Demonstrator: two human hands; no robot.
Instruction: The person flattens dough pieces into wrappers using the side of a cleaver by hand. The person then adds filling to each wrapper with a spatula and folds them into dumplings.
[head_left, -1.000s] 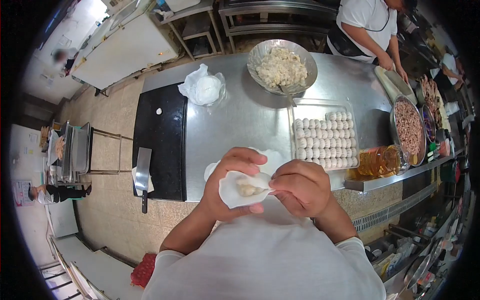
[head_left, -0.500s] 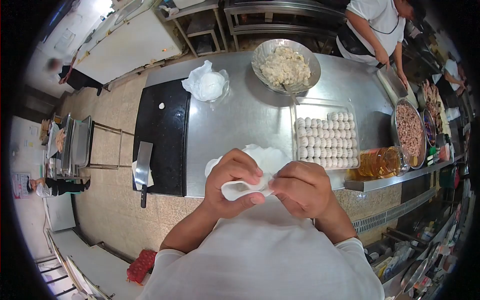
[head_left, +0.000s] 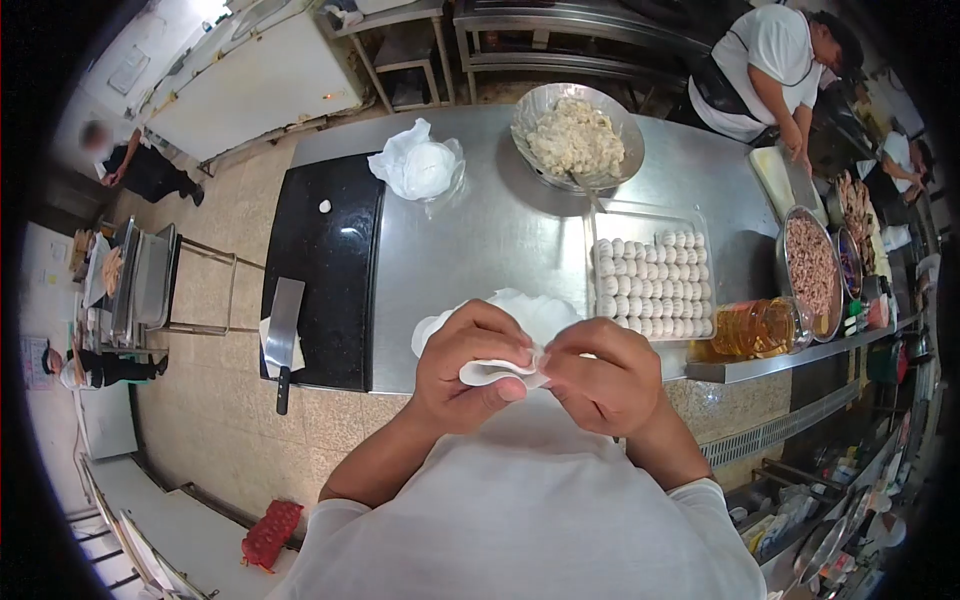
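Above the table's near edge, my left hand point(head_left: 470, 368) curls round a folded white dumpling wrapper point(head_left: 484, 374), its thumb below and fingers above. My right hand point(head_left: 602, 376) pinches the wrapper's right end between thumb and fingers. The wrapper's left end forms an open loop; I cannot make out what is inside. Behind my hands, more flat white wrappers point(head_left: 540, 311) lie on the steel table. Right of them stands a clear tray point(head_left: 590, 225) with rows of small white dumplings point(head_left: 655, 285). Farther back is a metal bowl point(head_left: 522, 135) of pale filling point(head_left: 578, 138) with a spoon point(head_left: 588, 192) in it.
A cleaver point(head_left: 284, 330) lies on the black board point(head_left: 335, 260) at left. Near it sits a bag of white dough point(head_left: 425, 170). At right are an oil jug point(head_left: 758, 328) and a bowl of chopped meat point(head_left: 812, 265). A co-worker point(head_left: 770, 65) cuts at the far right corner.
The wrapper's open loop at the left has become flatter and narrower between my fingers. My hands stay in nearly the same place. The co-worker's hands have shifted slightly at the far corner.
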